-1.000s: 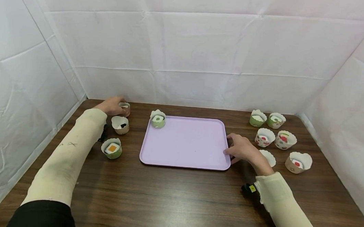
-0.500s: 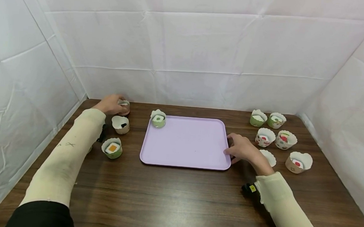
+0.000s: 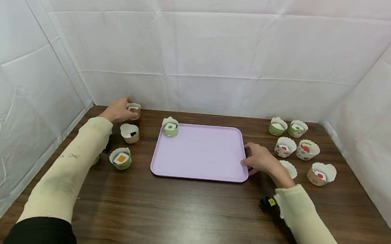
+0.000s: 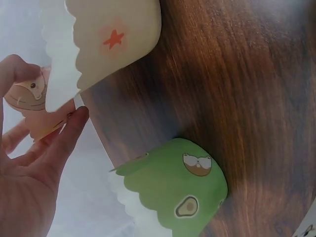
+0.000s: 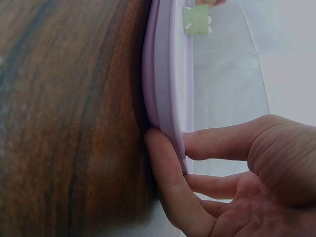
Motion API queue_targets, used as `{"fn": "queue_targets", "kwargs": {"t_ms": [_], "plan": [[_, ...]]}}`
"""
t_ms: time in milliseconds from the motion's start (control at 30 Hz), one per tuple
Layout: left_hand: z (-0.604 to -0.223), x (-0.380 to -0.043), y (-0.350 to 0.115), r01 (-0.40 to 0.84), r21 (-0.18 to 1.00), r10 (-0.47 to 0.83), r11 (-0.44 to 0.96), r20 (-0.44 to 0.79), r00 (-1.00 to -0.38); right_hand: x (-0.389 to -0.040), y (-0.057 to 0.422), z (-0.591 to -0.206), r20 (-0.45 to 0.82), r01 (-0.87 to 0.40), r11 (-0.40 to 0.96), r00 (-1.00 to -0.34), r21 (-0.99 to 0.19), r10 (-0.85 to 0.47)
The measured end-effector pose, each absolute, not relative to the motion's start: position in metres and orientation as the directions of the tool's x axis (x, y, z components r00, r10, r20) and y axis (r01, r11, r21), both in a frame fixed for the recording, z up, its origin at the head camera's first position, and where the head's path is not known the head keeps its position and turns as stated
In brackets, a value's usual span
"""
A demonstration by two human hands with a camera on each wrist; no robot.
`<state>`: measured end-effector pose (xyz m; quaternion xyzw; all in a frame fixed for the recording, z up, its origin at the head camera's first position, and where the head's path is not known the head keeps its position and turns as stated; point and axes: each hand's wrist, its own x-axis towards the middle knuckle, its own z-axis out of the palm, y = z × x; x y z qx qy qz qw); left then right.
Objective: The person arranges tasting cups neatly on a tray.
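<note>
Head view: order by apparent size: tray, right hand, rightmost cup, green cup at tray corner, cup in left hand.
1. Tray
2. Right hand
3. Rightmost cup
4. Green cup and held cup: unsure; left hand partly covers the latter.

Lilac tray (image 3: 198, 155): one. Paper cups (image 3: 170, 133): eleven in all, comprising green cups (image 3: 125, 166), five (one a mere sliver beside the left sleeve (image 3: 68, 170)); red-patterned white cups (image 3: 307, 155), two; beige cups (image 3: 321, 178), two; brownish-pink cup (image 3: 135, 114), one; partly hidden cup (image 3: 290, 168), pattern unclear, one. Hands: two, left hand (image 3: 118, 110) and right hand (image 3: 262, 160). Wooden table (image 3: 177, 213): one.
</note>
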<state>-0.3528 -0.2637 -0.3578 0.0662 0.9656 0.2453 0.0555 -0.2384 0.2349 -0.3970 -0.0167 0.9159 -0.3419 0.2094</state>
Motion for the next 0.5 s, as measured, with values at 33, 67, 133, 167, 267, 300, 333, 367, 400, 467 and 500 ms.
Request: {"fn": "queue_targets", "kwargs": {"t_ms": [33,67,133,167,267,300,333,367,400,467,500], "plan": [[-0.357,-0.352,-0.263,0.108,0.481,0.160,0.870,-0.068,-0.985,-0.238,0.235,-0.397,-0.373,0.113,0.767,-0.912,-0.632,-0.173],[-0.357,-0.352,-0.261,0.117,0.482,0.166,0.868,-0.059,-0.984,-0.238,0.235,-0.397,-0.373,0.113,0.768,-0.912,-0.631,-0.173],[-0.356,-0.352,-0.258,0.142,0.479,0.181,0.866,-0.035,-0.983,-0.238,0.235,-0.397,-0.373,0.112,0.769,-0.912,-0.629,-0.171],[-0.356,-0.352,-0.256,0.155,0.478,0.189,0.865,-0.023,-0.982,-0.238,0.235,-0.397,-0.372,0.113,0.769,-0.912,-0.629,-0.171],[-0.358,-0.353,-0.248,0.194,0.475,0.212,0.858,0.015,-0.977,-0.238,0.235,-0.397,-0.369,0.111,0.772,-0.914,-0.626,-0.168],[-0.358,-0.354,-0.246,0.204,0.476,0.217,0.855,0.028,-0.976,-0.238,0.235,-0.397,-0.368,0.110,0.772,-0.915,-0.626,-0.168],[-0.359,-0.354,-0.243,0.214,0.477,0.222,0.853,0.040,-0.974,-0.238,0.235,-0.397,-0.366,0.109,0.773,-0.915,-0.625,-0.167],[-0.360,-0.354,-0.240,0.224,0.480,0.227,0.848,0.051,-0.973,-0.238,0.235,-0.397,-0.365,0.108,0.773,-0.916,-0.625,-0.167],[-0.360,-0.354,-0.238,0.233,0.482,0.231,0.845,0.063,-0.971,-0.238,0.235,-0.397,-0.364,0.108,0.773,-0.917,-0.625,-0.166],[-0.360,-0.353,-0.232,0.251,0.490,0.237,0.835,0.092,-0.967,-0.238,0.234,-0.398,-0.363,0.109,0.771,-0.917,-0.627,-0.166],[-0.360,-0.353,-0.230,0.259,0.491,0.237,0.832,0.108,-0.965,-0.238,0.234,-0.398,-0.362,0.109,0.770,-0.917,-0.628,-0.165]]}}
